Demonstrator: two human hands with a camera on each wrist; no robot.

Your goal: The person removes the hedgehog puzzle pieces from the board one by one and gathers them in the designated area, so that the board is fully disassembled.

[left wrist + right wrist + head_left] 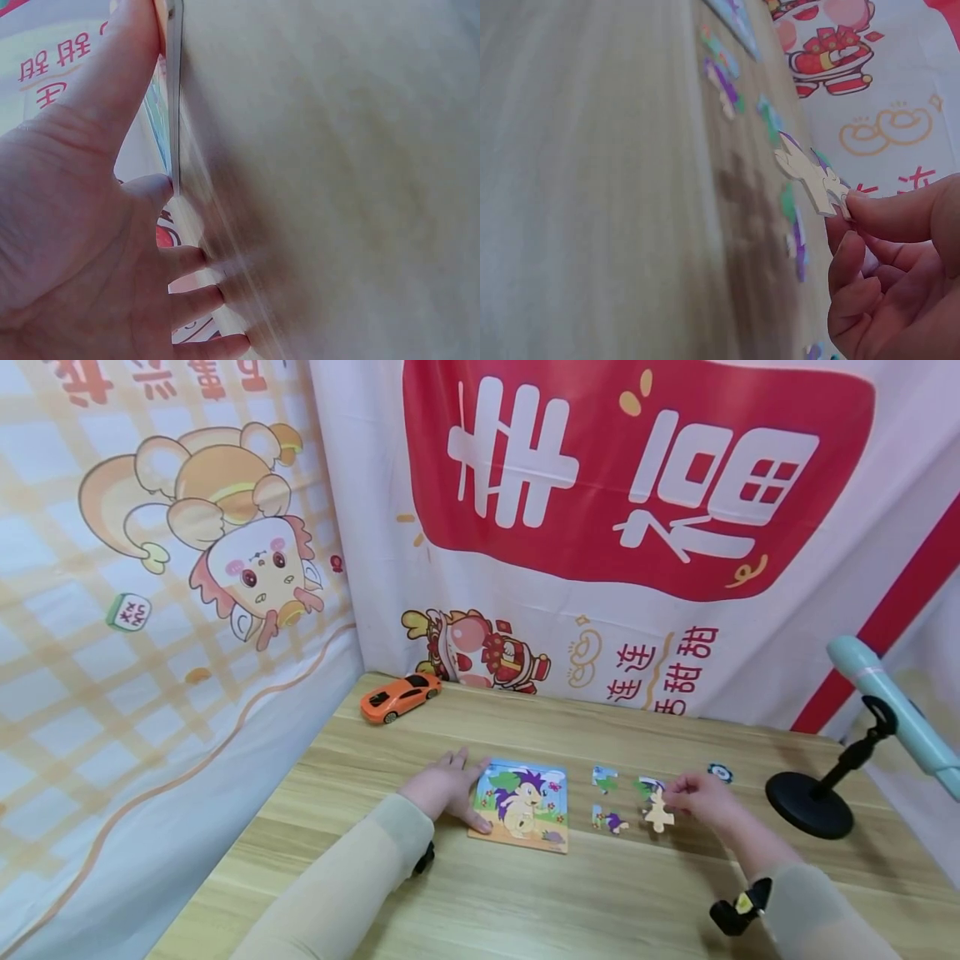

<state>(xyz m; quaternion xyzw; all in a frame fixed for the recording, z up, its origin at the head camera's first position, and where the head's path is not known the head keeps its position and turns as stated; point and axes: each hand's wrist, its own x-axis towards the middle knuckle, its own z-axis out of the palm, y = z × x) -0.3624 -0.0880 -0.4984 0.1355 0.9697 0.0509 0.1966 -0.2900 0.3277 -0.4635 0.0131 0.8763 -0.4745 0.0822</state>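
Observation:
A square hedgehog jigsaw puzzle point(521, 806) lies on the wooden table with its picture showing. My left hand point(450, 789) rests at its left edge, thumb on the lower left corner and the other fingers spread. In the left wrist view the left hand point(90, 225) has its fingertips down on the tabletop beside the board's edge. My right hand point(701, 797) pinches a cream puzzle piece point(658, 817) between thumb and fingertips. The right wrist view shows this cream piece point(808, 174) raised above the table, with purple along one edge.
Loose puzzle pieces lie right of the board, among them a blue-green piece point(604, 780) and a purple one point(615, 822). A small dark blue piece point(720, 773) lies farther right. An orange toy car point(401, 697) stands at the back left, a microphone stand point(810, 804) at the right.

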